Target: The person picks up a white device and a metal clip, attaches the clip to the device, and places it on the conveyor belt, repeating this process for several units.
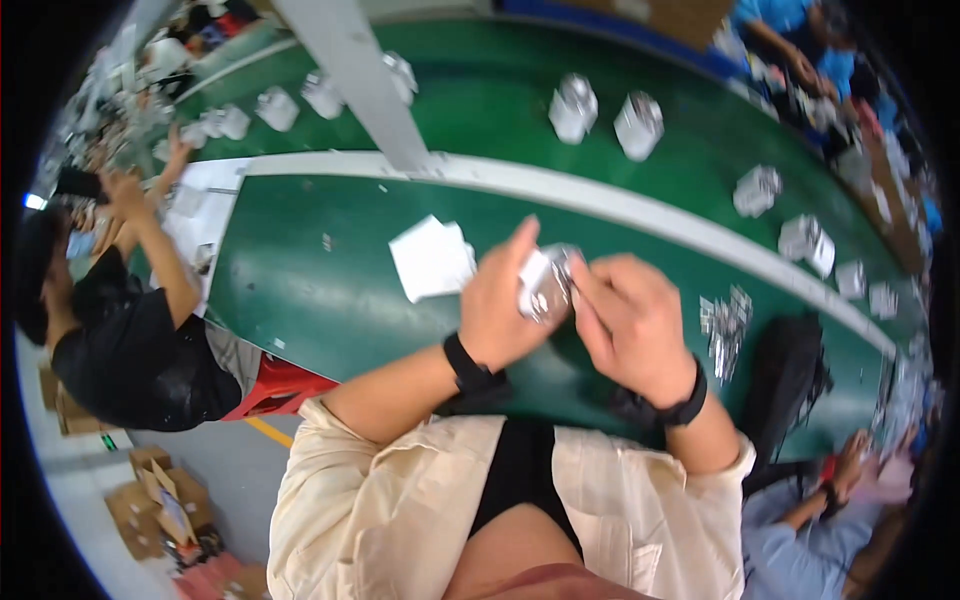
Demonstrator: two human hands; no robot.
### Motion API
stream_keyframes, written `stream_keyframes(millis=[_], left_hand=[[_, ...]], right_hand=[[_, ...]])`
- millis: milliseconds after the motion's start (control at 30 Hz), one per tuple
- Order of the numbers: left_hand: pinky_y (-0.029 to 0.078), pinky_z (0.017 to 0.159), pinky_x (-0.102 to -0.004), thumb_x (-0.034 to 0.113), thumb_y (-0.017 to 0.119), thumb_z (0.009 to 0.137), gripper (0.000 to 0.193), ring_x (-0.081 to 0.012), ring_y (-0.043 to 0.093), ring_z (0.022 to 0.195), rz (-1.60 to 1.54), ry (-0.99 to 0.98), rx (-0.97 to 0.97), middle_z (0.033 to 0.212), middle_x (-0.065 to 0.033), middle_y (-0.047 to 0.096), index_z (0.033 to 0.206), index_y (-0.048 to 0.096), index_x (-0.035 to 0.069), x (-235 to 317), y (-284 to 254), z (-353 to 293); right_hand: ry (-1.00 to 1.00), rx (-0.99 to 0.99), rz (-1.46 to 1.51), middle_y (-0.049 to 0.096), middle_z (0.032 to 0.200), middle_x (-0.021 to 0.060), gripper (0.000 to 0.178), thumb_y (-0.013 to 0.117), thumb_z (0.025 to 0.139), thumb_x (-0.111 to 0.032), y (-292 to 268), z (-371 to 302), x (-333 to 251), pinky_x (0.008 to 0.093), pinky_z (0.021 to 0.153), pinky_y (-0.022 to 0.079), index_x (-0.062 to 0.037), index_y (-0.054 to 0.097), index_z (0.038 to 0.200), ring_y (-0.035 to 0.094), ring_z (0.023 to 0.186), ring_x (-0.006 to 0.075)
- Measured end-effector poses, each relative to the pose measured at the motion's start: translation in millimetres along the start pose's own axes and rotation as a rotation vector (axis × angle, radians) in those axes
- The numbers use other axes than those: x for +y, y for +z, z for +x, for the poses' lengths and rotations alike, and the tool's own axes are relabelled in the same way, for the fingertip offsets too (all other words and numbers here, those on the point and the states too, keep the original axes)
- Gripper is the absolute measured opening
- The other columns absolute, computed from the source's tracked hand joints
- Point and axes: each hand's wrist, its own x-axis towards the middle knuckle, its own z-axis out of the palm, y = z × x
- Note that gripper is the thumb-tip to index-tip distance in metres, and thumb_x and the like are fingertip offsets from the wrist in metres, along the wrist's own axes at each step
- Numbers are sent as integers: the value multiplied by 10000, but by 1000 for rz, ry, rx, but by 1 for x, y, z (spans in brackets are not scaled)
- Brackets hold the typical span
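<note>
Over the green table (330,310), my left hand (497,305) is closed around a small white pack in shiny clear plastic (545,285). My right hand (635,315) has its fingers pinched at the plastic on the pack's right side. Whether those fingertips also hold some smaller piece is hidden. Just left of my left hand lies a small stack of white cards or sheets (428,260). A pile of thin silvery pieces (727,330) lies to the right of my right hand; their kind is too small to tell.
Beyond a pale rail (560,190), several plastic-wrapped white packs (573,108) stand on a green belt (480,90). A grey post (350,75) crosses the far left. A black bag (785,380) lies at right. Co-workers sit left (150,330) and lower right (810,540).
</note>
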Motion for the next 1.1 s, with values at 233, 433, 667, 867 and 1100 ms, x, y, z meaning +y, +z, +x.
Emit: stream_keyframes(millis=[233, 433, 667, 867, 1100], left_hand=[[503, 844, -328, 75, 812, 683, 933, -232, 631, 991, -329, 71, -92, 1119, -152, 610, 1450, 286, 6, -18, 52, -17], [503, 840, -316, 79, 834, 669, 974, -216, 628, 983, -233, 152, -130, 1113, -147, 599, 1455, 265, -8, -12, 60, -25], [506, 816, -310, 128, 870, 655, 1005, -213, 633, 951, -160, 174, -78, 1097, -139, 590, 1448, 273, -21, -7, 63, -22], [505, 808, -306, 126, 875, 658, 1006, -217, 633, 945, -167, 172, -67, 1114, -146, 586, 1446, 271, -33, -7, 66, -20], [506, 805, -318, 117, 866, 670, 1034, -245, 637, 938, -116, 279, 7, 1103, -161, 598, 1458, 219, -58, -12, 60, -17]], right_hand=[[559, -24, 755, 578, 1191, 128, 319, 575, 921, -66, 8, -43, 48, 302, 762, 478, -2, 621, 1230, 604, 937, 186], [663, -37, 1352, 513, 1340, 143, 419, 486, 997, -171, 39, -66, 50, 341, 1038, 368, 10, 467, 1374, 475, 1244, 226], [447, -54, 1097, 516, 1338, 154, 465, 452, 1011, -230, 37, -66, 53, 369, 1080, 334, 42, 422, 1387, 441, 1291, 250], [469, -61, 1118, 507, 1353, 154, 483, 462, 1007, -256, 36, -63, 56, 378, 1094, 315, 38, 426, 1389, 420, 1312, 257], [535, -45, 1448, 488, 1383, 135, 495, 472, 1006, -242, 39, -58, 48, 353, 1083, 329, 22, 400, 1419, 431, 1301, 231]])
